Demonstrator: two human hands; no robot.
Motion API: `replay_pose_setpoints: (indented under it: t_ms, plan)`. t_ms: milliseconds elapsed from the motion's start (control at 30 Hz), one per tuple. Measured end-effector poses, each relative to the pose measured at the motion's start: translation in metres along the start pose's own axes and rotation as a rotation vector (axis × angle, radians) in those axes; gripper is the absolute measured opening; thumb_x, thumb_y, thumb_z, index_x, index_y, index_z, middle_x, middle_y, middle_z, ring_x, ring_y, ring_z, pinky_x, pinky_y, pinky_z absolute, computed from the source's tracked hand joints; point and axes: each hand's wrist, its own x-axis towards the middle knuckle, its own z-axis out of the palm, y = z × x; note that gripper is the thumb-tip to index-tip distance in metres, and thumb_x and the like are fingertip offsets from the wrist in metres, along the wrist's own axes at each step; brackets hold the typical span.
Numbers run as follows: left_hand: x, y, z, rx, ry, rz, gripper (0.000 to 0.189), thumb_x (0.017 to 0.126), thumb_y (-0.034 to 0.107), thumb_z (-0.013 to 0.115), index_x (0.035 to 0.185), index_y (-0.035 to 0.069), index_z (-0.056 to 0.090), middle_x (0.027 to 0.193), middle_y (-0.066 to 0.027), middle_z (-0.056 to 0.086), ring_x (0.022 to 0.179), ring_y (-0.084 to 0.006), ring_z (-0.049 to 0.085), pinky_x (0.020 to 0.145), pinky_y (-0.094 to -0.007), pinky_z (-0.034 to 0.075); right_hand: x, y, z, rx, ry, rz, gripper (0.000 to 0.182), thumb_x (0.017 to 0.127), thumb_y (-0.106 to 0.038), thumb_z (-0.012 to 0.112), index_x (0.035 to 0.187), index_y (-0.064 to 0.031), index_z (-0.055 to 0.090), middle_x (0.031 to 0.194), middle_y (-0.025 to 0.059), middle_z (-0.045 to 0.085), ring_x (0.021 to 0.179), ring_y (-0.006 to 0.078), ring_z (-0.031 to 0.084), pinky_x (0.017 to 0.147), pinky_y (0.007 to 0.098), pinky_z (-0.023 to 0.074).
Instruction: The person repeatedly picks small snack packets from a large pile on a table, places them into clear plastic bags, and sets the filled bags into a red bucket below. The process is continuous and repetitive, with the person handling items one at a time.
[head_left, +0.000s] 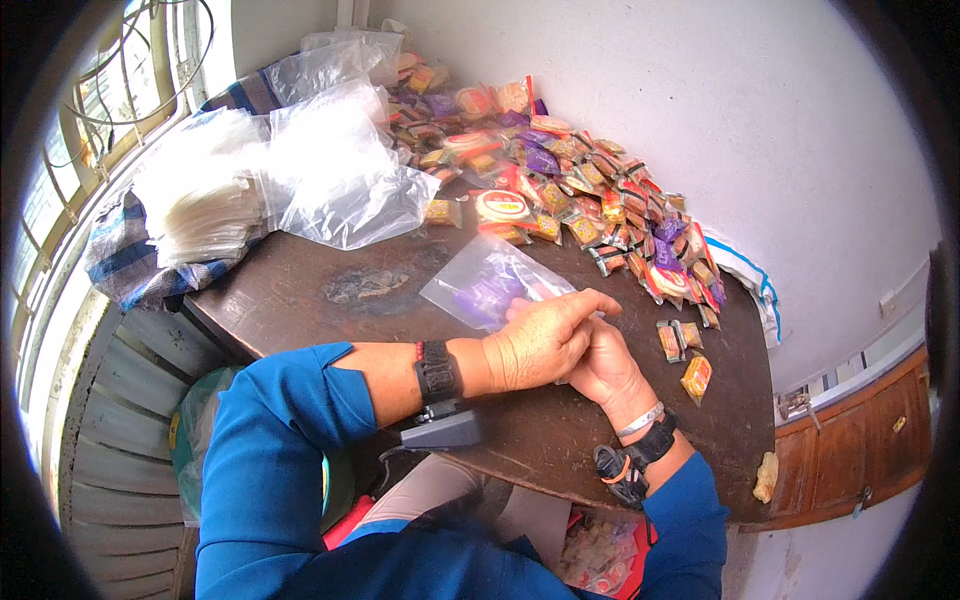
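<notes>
A clear plastic bag (499, 274) with purple packets inside lies over the dark wooden table. My left hand (541, 341) is at the bag's near edge, its fingers meeting my other hand. My right hand (604, 367) touches it from the right, palm partly up, also at the bag's edge. The overlapping fingers hide their exact hold. Beyond the bag, a pile of wrapped snacks (585, 202) in red, yellow and purple wrappers spreads along the wall. A few small snack packets (671, 341) lie to the right of my hands.
A stack of clear plastic bags (202, 195) rests on a checked cloth (131, 247) at the left, beside more loose bags (345, 180). The table's (360, 315) curved edge runs close to my body. Below it, a red container (641, 555) holds wrapped packets.
</notes>
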Motion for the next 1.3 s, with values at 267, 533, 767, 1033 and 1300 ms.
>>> replay_pose_setpoints:
  t_ms: [267,533,767,1033,1300]
  plan:
    - [0.0,-0.009,-0.002,0.009,0.038,0.14,0.04,0.089,0.0,0.046,0.126,0.004,0.058,0.111,-0.0193,0.067,0.109,-0.0315,0.066,0.093,-0.0376,0.051,0.006,0.003,0.012,-0.049,0.067,0.013,0.041,0.1,-0.025,0.041,0.127,0.0044,0.051,0.127,0.0152,0.06,0.118,0.0249,0.059,0.103,0.0405,0.0478]
    - [0.001,-0.016,-0.002,-0.082,0.042,0.048,0.034,0.097,0.001,0.047,0.131,0.004,0.052,0.088,-0.009,0.061,0.08,-0.0187,0.061,0.074,-0.0312,0.052,-0.008,-0.025,0.025,-0.311,0.063,0.031,0.025,0.098,-0.021,0.056,0.114,-0.0017,0.06,0.111,0.0081,0.064,0.101,0.0199,0.065,0.088,0.038,0.0547]
    - [0.006,-0.038,-0.004,0.105,-0.013,-0.133,0.035,0.096,0.004,0.052,0.131,0.004,0.05,0.075,-0.0096,0.056,0.067,-0.0189,0.056,0.063,-0.0346,0.048,-0.039,-0.08,0.005,-0.659,0.255,-0.07,0.022,0.096,-0.015,0.061,0.109,0.0023,0.062,0.104,0.0154,0.067,0.091,0.0252,0.07,0.082,0.0382,0.059]
    - [0.009,-0.045,-0.001,0.141,-0.045,-0.098,0.037,0.094,0.005,0.054,0.131,0.004,0.05,0.075,-0.01,0.057,0.068,-0.0207,0.058,0.064,-0.035,0.049,-0.022,-0.137,-0.078,-1.359,0.886,-0.48,0.019,0.094,-0.009,0.056,0.106,0.001,0.067,0.1,0.0166,0.07,0.091,0.0247,0.07,0.08,0.0355,0.0556]
    - [0.006,-0.046,-0.004,0.103,-0.079,-0.108,0.041,0.091,0.003,0.056,0.132,0.003,0.048,0.076,-0.0093,0.058,0.069,-0.0201,0.059,0.065,-0.0345,0.05,0.025,-0.158,-0.115,-1.848,1.002,-0.396,0.031,0.094,-0.018,0.052,0.119,-0.0071,0.067,0.115,0.0226,0.067,0.11,0.0386,0.063,0.095,0.0448,0.0489]
